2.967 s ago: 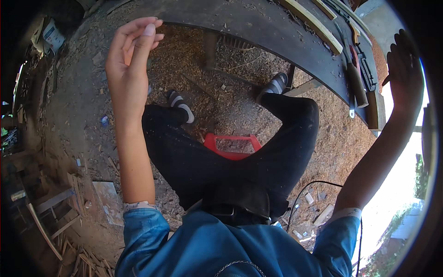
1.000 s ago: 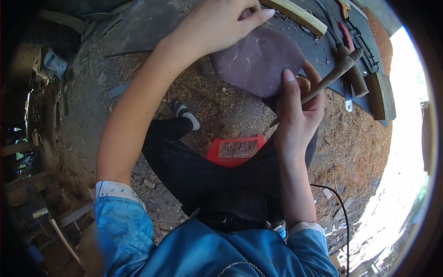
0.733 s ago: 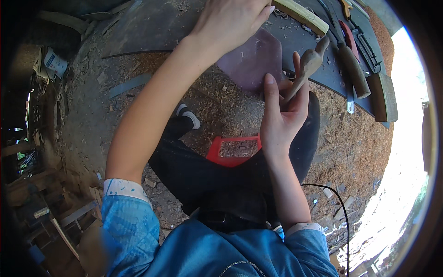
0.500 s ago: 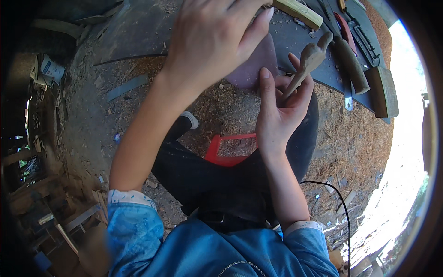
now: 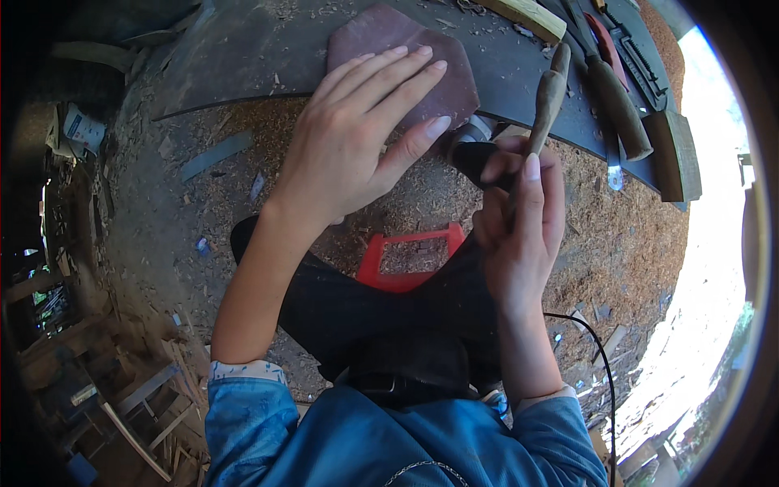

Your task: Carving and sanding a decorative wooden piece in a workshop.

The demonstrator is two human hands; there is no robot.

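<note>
1. Dark table (image 5: 235,69): spans the far side, runs left, right and beyond the brown sheet (image 5: 456,77). Shavings scattered on it.
2. Red frame (image 5: 391,282): nearer the person than sheet, lower down, between the legs. Looks like plastic.
3. Pale wood strip (image 5: 527,18): on table, right of sheet and farther out, cut off by picture edge.
4. Left hand (image 5: 349,142): palm down, over near-left part of sheet. Fingers straight and close together, thumb out to the side. No grip on anything; pressure on sheet, can't tell.
5. Brown sheet: flat, angular outline, at table's near edge, partly covered by left hand.
6. Right hand (image 5: 519,219): right of sheet and nearer the person. Fingers curled in, thumb closed against carved wooden piece (image 5: 549,97).
7. Wood-handled tool (image 5: 618,109): on table, right of sheet, handle toward person.
8. Wood block (image 5: 673,156): table's right end, well right of sheet.
9. Carved wooden piece: slender, right of sheet, apart from it. Bulged far end points away from person; lower end hidden in right hand.
</note>
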